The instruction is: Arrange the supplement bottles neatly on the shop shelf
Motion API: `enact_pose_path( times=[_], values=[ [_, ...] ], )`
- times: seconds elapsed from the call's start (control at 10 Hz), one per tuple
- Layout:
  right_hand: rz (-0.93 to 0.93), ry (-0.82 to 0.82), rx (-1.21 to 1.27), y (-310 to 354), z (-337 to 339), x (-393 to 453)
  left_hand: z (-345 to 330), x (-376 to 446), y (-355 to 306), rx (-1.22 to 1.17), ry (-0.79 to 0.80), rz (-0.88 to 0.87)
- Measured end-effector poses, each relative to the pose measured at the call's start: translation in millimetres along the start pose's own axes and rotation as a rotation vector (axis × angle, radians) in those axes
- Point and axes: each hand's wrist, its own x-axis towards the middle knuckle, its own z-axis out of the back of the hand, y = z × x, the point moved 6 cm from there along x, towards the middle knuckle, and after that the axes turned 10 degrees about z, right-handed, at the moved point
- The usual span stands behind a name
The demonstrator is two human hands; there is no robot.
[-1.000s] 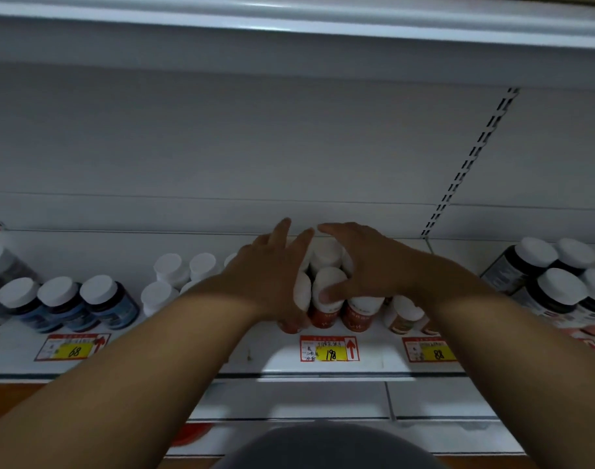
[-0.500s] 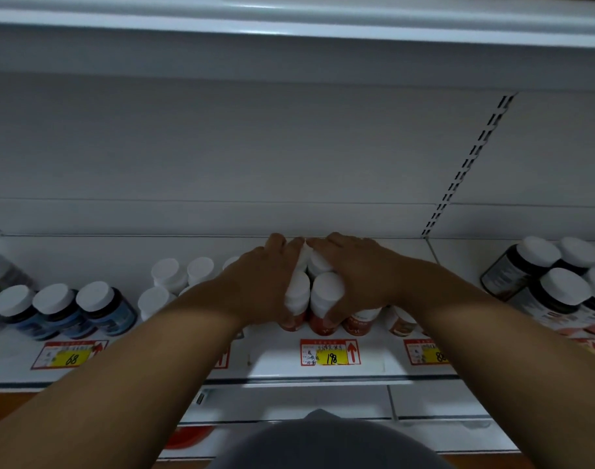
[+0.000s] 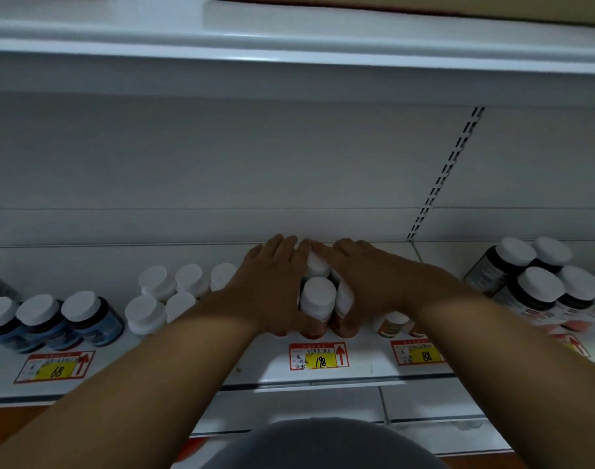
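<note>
Both hands, left hand [image 3: 272,286] and right hand [image 3: 367,282], clasp red bottles [image 3: 318,299] between white bottles [image 3: 160,299] and dark bottles [image 3: 540,289].

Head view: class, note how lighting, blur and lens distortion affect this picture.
Head view: dim, bluish light; the upper shelf bows from wide-angle distortion; the dark bottles at the right edge smear with blur; the yellow price tag reads sharply; both hands, left hand and right hand, are shaded.
</note>
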Motion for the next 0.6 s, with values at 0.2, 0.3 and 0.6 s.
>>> enact_pose_path(
  times=[0.2, 0.3, 0.6],
  values=[
    [0.033, 0.002, -0.038, -7.7, -5.4, 4.9, 4.1, -0.6, -9.3, 0.04, -0.074, -0.011],
    [0.052, -0.001, -0.013, -11.6, -7.3, 6.9, 4.7, -0.1, -11.2, 0.028, -0.095, -0.01],
    [-0.056, -0.057, 0.09, -8.6, 10.3, -17.4, 6.6, -9.0, -3.3, -0.062, -0.051, 0.033]
  ],
)
